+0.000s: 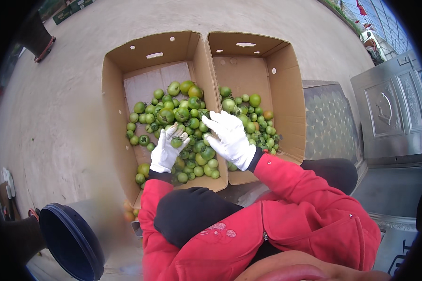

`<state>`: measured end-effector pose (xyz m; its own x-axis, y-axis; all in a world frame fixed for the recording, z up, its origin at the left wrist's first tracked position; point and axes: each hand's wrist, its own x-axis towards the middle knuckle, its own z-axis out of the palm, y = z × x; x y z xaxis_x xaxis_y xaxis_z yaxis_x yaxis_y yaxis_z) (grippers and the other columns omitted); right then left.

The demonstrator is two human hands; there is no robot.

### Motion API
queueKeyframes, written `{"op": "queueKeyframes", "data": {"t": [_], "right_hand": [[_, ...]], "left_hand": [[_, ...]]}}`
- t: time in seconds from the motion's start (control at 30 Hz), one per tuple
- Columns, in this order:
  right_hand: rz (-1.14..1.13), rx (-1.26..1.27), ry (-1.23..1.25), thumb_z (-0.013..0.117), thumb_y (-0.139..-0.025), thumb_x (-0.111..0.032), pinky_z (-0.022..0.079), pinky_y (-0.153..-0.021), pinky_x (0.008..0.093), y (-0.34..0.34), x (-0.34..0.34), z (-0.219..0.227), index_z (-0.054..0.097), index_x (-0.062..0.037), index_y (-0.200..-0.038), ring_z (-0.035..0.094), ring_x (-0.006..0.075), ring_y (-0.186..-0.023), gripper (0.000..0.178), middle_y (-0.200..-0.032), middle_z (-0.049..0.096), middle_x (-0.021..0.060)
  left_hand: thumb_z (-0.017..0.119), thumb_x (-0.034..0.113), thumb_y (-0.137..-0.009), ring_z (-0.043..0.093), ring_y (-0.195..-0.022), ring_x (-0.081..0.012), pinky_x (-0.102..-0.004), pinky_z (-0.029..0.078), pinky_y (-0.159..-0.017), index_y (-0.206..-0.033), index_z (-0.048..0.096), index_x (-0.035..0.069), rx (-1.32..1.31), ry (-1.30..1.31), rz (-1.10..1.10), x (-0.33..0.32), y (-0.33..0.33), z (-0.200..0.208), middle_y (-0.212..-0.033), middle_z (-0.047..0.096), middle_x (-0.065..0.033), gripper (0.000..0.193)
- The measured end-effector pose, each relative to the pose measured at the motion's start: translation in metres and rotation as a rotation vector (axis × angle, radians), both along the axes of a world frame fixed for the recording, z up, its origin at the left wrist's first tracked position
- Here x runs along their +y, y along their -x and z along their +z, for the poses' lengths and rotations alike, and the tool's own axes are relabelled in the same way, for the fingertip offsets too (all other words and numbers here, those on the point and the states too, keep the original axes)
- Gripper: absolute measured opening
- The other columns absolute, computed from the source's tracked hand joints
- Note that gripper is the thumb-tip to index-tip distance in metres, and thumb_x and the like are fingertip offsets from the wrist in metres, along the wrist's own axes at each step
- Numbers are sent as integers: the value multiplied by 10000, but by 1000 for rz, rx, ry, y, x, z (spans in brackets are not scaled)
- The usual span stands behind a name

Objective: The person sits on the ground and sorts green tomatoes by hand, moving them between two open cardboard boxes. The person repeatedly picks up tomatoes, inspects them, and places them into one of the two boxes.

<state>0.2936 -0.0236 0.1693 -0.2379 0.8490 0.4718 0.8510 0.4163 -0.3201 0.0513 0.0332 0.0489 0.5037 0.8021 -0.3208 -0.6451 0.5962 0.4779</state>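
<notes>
Two open cardboard boxes stand side by side before me. Many green tomatoes (183,114) of mixed sizes fill the middle and near part of the left box (115,89). In the right box (286,89) lies a smaller heap of green tomatoes (255,99), a few turning orange. My left hand (163,152), in a white glove, is inside the left box with its fingers curled round a green tomato (176,142). My right hand (230,139), also gloved, reaches over the wall between the boxes. Its fingers are stretched and apart, just above the tomatoes, and no tomato shows in it.
A dark blue bucket (70,241) is at the lower left. Several reddish tomatoes (129,213) lie beside the left box. To the right are a patterned mat (333,122) and a grey metal door panel (389,105). White gloves (8,181) lie at the far left.
</notes>
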Motion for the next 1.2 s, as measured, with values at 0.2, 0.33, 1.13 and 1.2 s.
{"op": "queueKeyframes", "data": {"t": [0.2,0.33,1.13,1.2], "right_hand": [[160,-223,200,786,-835,-286,540,-787,422,35,4,-14,605,-85,-1339,670,281,-929,572,-1056,680,108],[182,-229,293,792,-809,-286,542,-755,416,35,5,-18,615,-89,-1316,686,267,-876,572,-1010,669,81],[237,-71,279,816,-785,-247,574,-769,426,26,2,-14,681,-72,-1235,719,329,-900,501,-1015,721,132],[231,77,162,844,-761,-203,585,-793,421,22,0,-14,687,-64,-1232,726,344,-925,515,-1058,731,152]], "left_hand": [[508,528,-1083,416,-1480,-308,-565,335,-1215,-1603,395,58,-96,-179,-216,-10,-4,7,-1612,431,-120,710],[531,509,-1072,318,-1541,-285,-533,301,-1231,-1659,287,71,-41,-242,-272,-17,-6,15,-1699,306,-78,771],[525,403,-1100,449,-1464,-311,-455,416,-1180,-1602,368,5,267,-187,-22,-5,-7,19,-1661,356,-161,659],[622,252,-1067,509,-1398,-303,-456,442,-1171,-1534,435,-18,563,-268,454,6,-6,15,-1569,453,-198,571]]}}
